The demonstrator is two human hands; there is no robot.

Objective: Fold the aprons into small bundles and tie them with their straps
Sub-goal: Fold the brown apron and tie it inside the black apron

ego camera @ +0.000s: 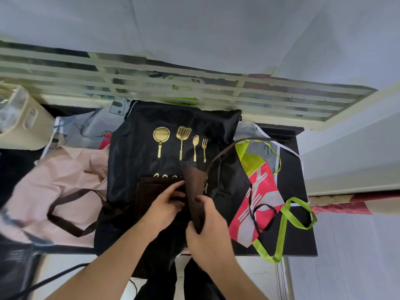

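A dark brown apron [155,198] lies folded into a small bundle on top of a spread black apron [173,122] printed with gold utensils. My left hand [167,204] presses on the bundle's right part with curled fingers. My right hand [205,221] grips a raised brown flap [194,187] of the same apron, standing nearly upright. One brown strap [225,150] runs from the flap up to the right. Another brown strap [65,215] loops out to the left over a pink apron [65,176].
A red, white and yellow apron [257,191] with lime-green straps [283,226] lies at the right on the black table [298,241]. A grey patterned apron [93,126] lies behind. A beige basket [23,120] stands at the far left. Window bars [151,83] run along the back.
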